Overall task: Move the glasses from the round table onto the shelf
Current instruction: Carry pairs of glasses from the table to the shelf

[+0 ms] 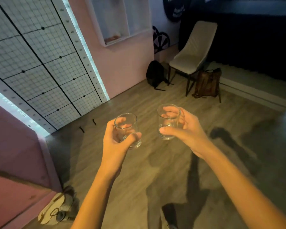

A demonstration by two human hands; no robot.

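I hold two clear, empty drinking glasses upright over the wooden floor. My left hand [116, 141] is wrapped around the left glass [127, 121], thumb across its lower front. My right hand [186, 129] grips the right glass [168, 113] from its right side, fingers showing through it. The two glasses are apart, about a hand's width between them. A white wall shelf [112, 22] with open compartments hangs on the pink wall ahead, up and to the left. The round table is out of view.
A beige chair [191, 52] stands ahead on the right, with a brown bag [207, 83] against it and a black backpack [155, 73] by the wall. A gridded panel [40, 63] covers the left wall. A shoe [56, 207] lies bottom left beside a pink ledge.
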